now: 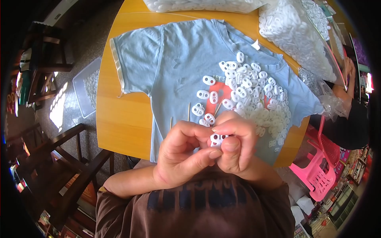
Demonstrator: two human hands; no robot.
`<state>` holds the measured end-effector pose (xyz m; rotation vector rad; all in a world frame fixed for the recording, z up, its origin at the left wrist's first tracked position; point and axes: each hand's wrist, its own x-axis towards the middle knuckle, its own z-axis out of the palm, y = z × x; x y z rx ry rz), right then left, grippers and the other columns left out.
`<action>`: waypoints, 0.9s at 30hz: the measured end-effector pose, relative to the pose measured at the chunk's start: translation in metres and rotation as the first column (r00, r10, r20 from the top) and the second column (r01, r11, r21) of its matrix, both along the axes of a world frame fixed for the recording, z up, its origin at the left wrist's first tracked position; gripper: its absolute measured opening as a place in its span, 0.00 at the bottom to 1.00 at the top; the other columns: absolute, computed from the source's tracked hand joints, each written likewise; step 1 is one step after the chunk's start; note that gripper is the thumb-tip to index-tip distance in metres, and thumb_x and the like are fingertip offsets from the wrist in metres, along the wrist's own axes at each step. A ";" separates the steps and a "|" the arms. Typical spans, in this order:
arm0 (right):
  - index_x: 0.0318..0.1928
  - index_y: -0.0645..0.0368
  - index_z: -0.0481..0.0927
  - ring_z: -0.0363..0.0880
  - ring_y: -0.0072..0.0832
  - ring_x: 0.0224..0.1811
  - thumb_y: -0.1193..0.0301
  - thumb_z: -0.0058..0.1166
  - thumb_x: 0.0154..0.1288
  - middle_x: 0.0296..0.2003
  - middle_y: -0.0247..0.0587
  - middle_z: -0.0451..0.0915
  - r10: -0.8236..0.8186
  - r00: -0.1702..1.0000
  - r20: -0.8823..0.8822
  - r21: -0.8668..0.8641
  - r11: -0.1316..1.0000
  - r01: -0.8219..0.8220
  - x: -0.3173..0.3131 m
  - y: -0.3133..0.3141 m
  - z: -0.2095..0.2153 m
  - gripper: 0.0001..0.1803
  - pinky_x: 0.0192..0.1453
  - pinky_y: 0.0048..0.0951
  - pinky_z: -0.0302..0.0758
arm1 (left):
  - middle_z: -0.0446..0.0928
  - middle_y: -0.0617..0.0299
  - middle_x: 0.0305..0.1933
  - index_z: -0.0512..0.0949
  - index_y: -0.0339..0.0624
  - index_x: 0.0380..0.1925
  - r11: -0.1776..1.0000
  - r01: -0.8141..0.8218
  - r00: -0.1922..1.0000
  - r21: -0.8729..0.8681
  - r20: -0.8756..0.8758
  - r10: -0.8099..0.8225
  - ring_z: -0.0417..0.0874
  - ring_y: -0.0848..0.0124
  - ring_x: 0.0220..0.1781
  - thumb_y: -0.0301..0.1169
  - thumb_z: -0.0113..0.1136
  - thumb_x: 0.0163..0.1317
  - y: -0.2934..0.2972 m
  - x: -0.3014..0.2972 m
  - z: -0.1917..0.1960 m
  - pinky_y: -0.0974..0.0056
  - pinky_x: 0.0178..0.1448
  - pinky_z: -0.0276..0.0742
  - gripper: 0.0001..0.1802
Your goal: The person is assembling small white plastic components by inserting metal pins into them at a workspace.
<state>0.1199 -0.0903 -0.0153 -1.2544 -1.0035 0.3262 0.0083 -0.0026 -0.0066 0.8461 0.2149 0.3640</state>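
Observation:
Close to my chest, my left hand (180, 152) and my right hand (240, 137) meet fingertip to fingertip. Pinched between them are small white two-hole plastic pieces (217, 139), seemingly stacked or joined; my fingers hide part of them. Just beyond lie a few similar loose pieces (203, 94) on a light blue T-shirt (139, 55) spread over the table. A large heap of the same white pieces (246, 83) covers the shirt's right side. Thin sticks (189, 111) lie near my left hand.
The wooden table (113, 131) has bulging clear bags of white pieces (291, 37) at its far right. A clear plastic bin (87, 87) sits on the floor at left, near dark wooden chairs (59, 154). At right are a pink plastic chair (317, 174) and another person's arm (349, 81).

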 end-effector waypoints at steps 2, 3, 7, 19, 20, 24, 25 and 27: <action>0.41 0.66 0.70 0.69 0.28 0.22 0.72 0.46 0.67 0.24 0.40 0.72 -0.014 1.000 -0.005 -0.018 1.000 0.014 0.000 0.001 0.002 0.08 0.25 0.28 0.67 | 0.74 0.59 0.39 0.66 0.35 0.46 1.000 0.009 1.000 -0.030 -0.003 -0.009 0.78 0.77 0.36 0.16 0.55 0.59 0.000 0.000 0.001 0.73 0.40 0.75 0.16; 0.41 0.65 0.71 0.69 0.28 0.21 0.72 0.46 0.67 0.23 0.40 0.71 -0.009 1.000 -0.017 -0.024 1.000 0.009 0.001 0.001 0.003 0.08 0.25 0.28 0.67 | 0.74 0.59 0.39 0.66 0.35 0.46 0.999 0.008 1.000 -0.031 -0.003 -0.009 0.78 0.77 0.36 0.16 0.55 0.59 0.000 0.000 0.001 0.73 0.40 0.75 0.16; 0.40 0.65 0.71 0.69 0.27 0.20 0.72 0.45 0.67 0.22 0.39 0.72 0.008 0.999 -0.033 -0.029 1.000 -0.009 0.002 0.001 0.004 0.08 0.24 0.28 0.66 | 0.74 0.58 0.40 0.65 0.35 0.46 0.998 0.013 1.000 -0.053 -0.006 -0.014 0.79 0.75 0.37 0.15 0.53 0.60 0.000 0.000 0.003 0.71 0.41 0.77 0.15; 0.38 0.65 0.72 0.69 0.27 0.20 0.75 0.46 0.66 0.26 0.40 0.74 -0.032 0.999 0.031 -0.004 0.999 0.032 0.003 -0.001 0.000 0.05 0.23 0.27 0.67 | 0.73 0.60 0.38 0.64 0.36 0.46 0.999 0.015 0.996 -0.033 -0.092 -0.018 0.78 0.77 0.36 0.14 0.54 0.59 -0.003 -0.001 0.006 0.73 0.40 0.76 0.17; 0.38 0.65 0.72 0.69 0.27 0.20 0.75 0.46 0.66 0.26 0.40 0.74 -0.030 0.999 0.029 -0.004 1.000 0.030 0.003 -0.001 0.000 0.05 0.23 0.27 0.67 | 0.73 0.61 0.37 0.64 0.36 0.47 0.999 0.006 0.995 -0.034 -0.102 -0.009 0.78 0.78 0.35 0.14 0.55 0.58 -0.003 -0.001 0.006 0.74 0.39 0.76 0.18; 0.39 0.66 0.72 0.70 0.28 0.22 0.76 0.45 0.66 0.28 0.42 0.75 -0.032 0.999 0.036 -0.036 0.999 0.033 0.004 0.000 0.003 0.05 0.25 0.27 0.68 | 0.73 0.62 0.36 0.64 0.37 0.47 1.000 -0.026 0.991 -0.018 -0.133 0.023 0.77 0.79 0.34 0.14 0.55 0.58 -0.002 0.000 0.009 0.74 0.39 0.75 0.18; 0.39 0.66 0.72 0.70 0.28 0.22 0.77 0.45 0.66 0.28 0.42 0.75 -0.045 0.998 0.040 -0.048 0.998 0.047 0.004 0.000 0.004 0.05 0.26 0.27 0.69 | 0.73 0.62 0.35 0.64 0.37 0.47 0.999 -0.033 0.988 -0.043 -0.153 0.026 0.77 0.79 0.34 0.14 0.55 0.58 -0.002 0.000 0.010 0.74 0.39 0.75 0.18; 0.39 0.67 0.72 0.70 0.28 0.23 0.77 0.45 0.66 0.28 0.43 0.74 -0.035 0.999 0.021 -0.068 0.997 0.037 0.004 -0.001 0.005 0.05 0.26 0.27 0.69 | 0.74 0.61 0.35 0.64 0.37 0.48 0.997 -0.042 0.984 -0.068 -0.175 0.030 0.77 0.79 0.34 0.15 0.54 0.58 -0.001 0.000 0.010 0.74 0.39 0.75 0.18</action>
